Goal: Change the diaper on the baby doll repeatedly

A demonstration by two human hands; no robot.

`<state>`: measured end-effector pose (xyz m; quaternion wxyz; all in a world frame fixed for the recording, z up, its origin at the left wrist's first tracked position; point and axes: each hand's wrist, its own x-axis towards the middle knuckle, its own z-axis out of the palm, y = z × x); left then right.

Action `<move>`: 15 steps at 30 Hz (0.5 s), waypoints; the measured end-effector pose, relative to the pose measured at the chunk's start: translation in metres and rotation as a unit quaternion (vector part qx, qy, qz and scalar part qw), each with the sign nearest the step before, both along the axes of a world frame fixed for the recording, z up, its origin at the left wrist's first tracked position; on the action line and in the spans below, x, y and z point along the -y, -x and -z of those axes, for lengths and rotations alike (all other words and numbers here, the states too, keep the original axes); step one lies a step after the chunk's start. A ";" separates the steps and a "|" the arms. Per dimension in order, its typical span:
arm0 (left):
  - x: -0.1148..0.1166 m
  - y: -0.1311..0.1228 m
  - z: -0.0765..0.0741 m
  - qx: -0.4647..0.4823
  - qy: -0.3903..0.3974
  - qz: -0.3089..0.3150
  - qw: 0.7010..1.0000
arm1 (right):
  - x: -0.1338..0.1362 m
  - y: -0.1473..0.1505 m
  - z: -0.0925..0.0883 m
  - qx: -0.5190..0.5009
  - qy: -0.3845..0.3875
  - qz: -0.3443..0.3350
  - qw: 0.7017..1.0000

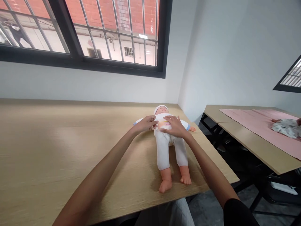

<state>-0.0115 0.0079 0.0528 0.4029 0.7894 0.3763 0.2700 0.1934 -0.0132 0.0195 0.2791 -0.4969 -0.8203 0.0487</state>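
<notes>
A baby doll (pixel 175 150) lies on its back on the wooden table, its bare feet toward me. It wears a white cap (pixel 161 107), white pants and a white shirt (pixel 160 117) with blue cuffs and a coloured print on the front. At the shirt's left side, my left hand (pixel 147 123) has its fingers bent and pinched together on the cloth. My right hand (pixel 175 126) rests across the doll's belly with fingers spread, covering part of the print. Both arms of the doll stretch out sideways.
The table (pixel 70 150) reaches the wall under a barred window (pixel 113 31). Across a gap to the right stands another table with a pink cloth (pixel 254 121) and crumpled white fabric (pixel 287 128), near a person's hand. A black chair (pixel 277 196) holds a white object.
</notes>
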 end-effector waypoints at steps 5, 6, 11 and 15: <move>0.009 -0.018 0.004 -0.020 -0.083 0.000 0.996 | -0.002 -0.004 0.016 -0.089 0.021 -0.003 0.996; 0.010 -0.020 0.004 -0.019 -0.089 -0.003 0.996 | -0.002 -0.003 0.018 -0.097 0.017 -0.009 0.995; 0.016 -0.027 0.006 -0.033 -0.113 -0.021 0.993 | -0.005 0.002 0.023 -0.083 0.020 -0.015 0.996; 0.021 -0.033 0.010 -0.051 -0.131 -0.020 0.990 | -0.005 0.003 0.026 -0.061 0.005 -0.027 0.998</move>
